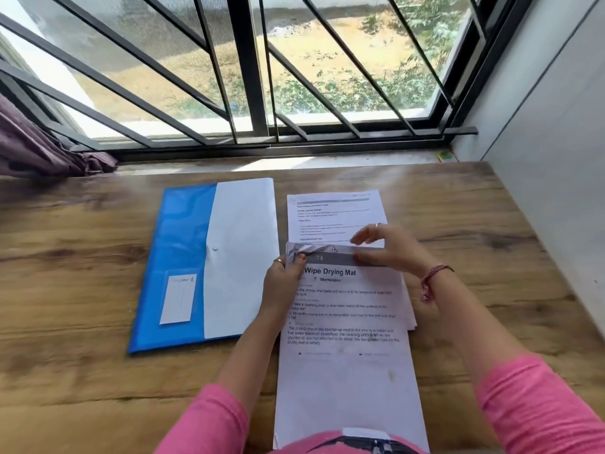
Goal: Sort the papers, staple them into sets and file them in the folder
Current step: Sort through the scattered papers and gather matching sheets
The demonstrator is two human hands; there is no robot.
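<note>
Left grip [284, 279] pinches paper stack's [347, 309] top-left corner; right grip [386, 249] — fingers straight — touches it.

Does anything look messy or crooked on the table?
Mostly tidy. The printed "Wipe Drying Mat" sheet overhangs the wooden table's near edge, and its top edge is curled between both hands.
</note>
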